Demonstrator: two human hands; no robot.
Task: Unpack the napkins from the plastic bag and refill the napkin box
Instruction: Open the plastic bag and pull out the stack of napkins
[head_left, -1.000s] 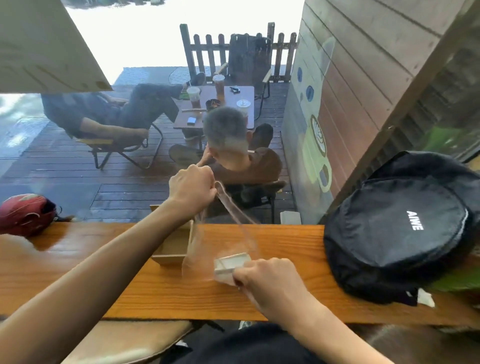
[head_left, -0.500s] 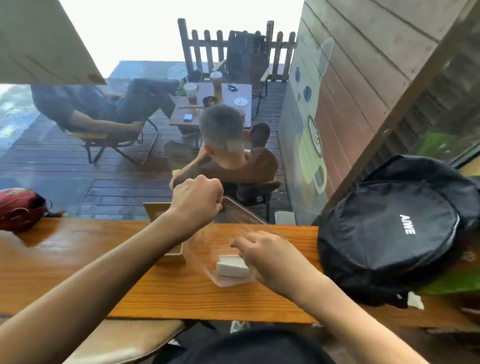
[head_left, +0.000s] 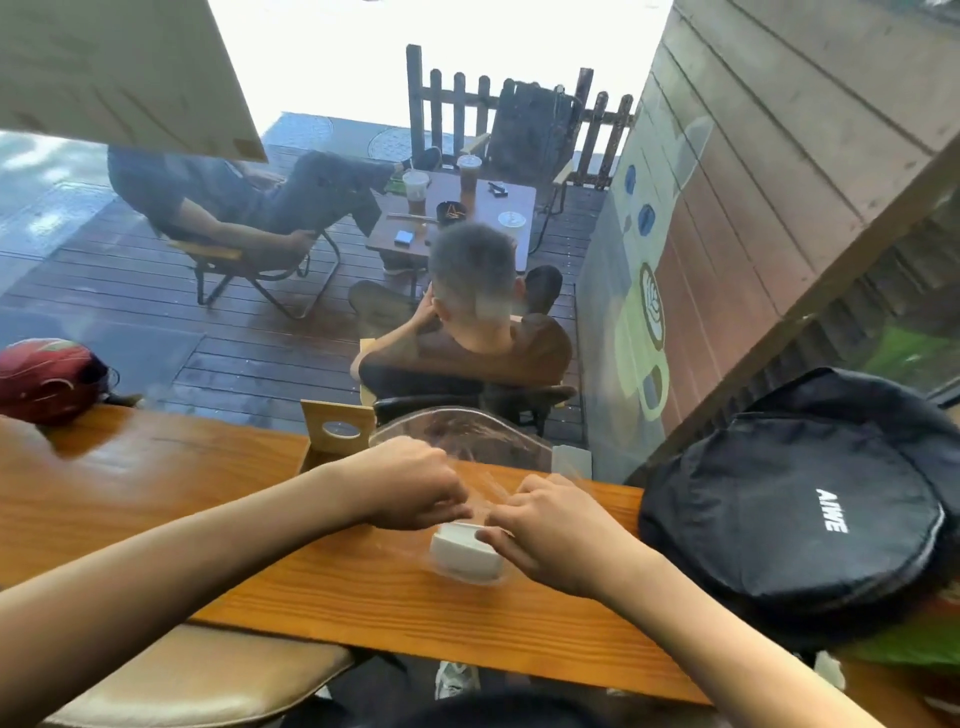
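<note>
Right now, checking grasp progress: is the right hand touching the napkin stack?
Touching. The head view shows the right hand with fingertips pressed on the top edge of the napkin stack, no gap visible.

Bare forearms, no sleeves, dark clothing

White lettering "AIWE" on the black backpack (head_left: 789, 499) at the counter's right end.

Both hands (head_left: 415, 483) pinch the plastic bag (head_left: 467, 431) (napkins (head_left: 460, 553) inside).
</note>
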